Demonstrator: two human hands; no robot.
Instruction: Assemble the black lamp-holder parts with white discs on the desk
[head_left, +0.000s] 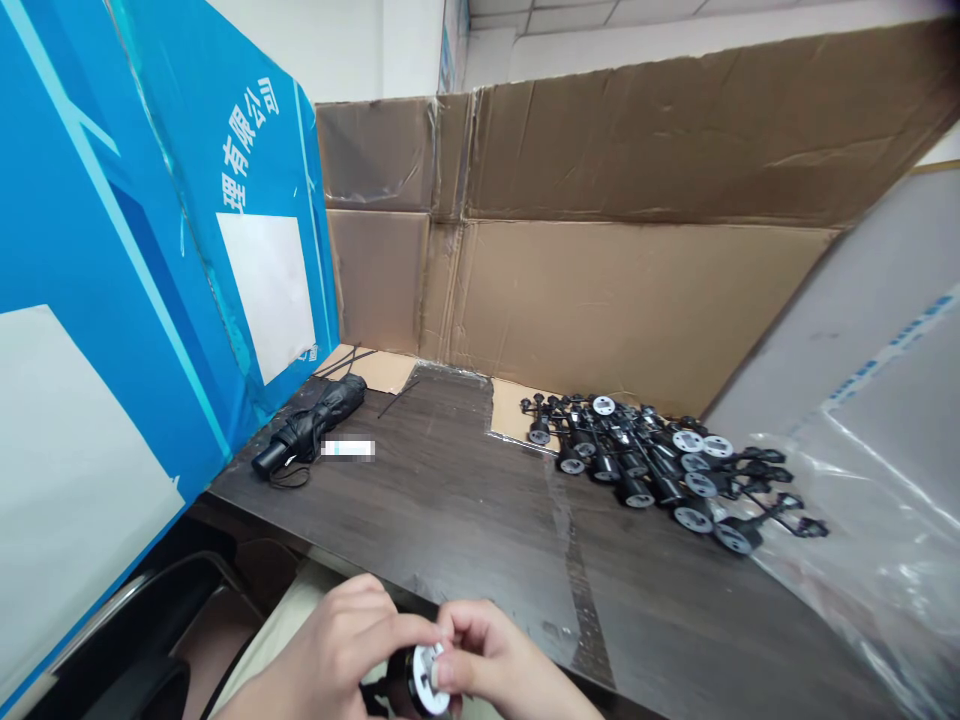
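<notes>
At the table's front edge, low in the view, my left hand (341,640) is wrapped round a black cylindrical part (401,680) with a white round end face (429,678). The fingers of my right hand (480,655) are pinched together at that white face, over its middle. Anything small between these fingertips is hidden. The lower end of the black part runs behind my left hand and out of the frame.
Many similar black parts with white or grey round ends (637,490) lie heaped at the right of the dark table (450,500). A folded black umbrella (322,420) lies at the left. Cardboard (637,310) and blue panels (285,180) border the table; plastic sheeting (862,520) hangs at right.
</notes>
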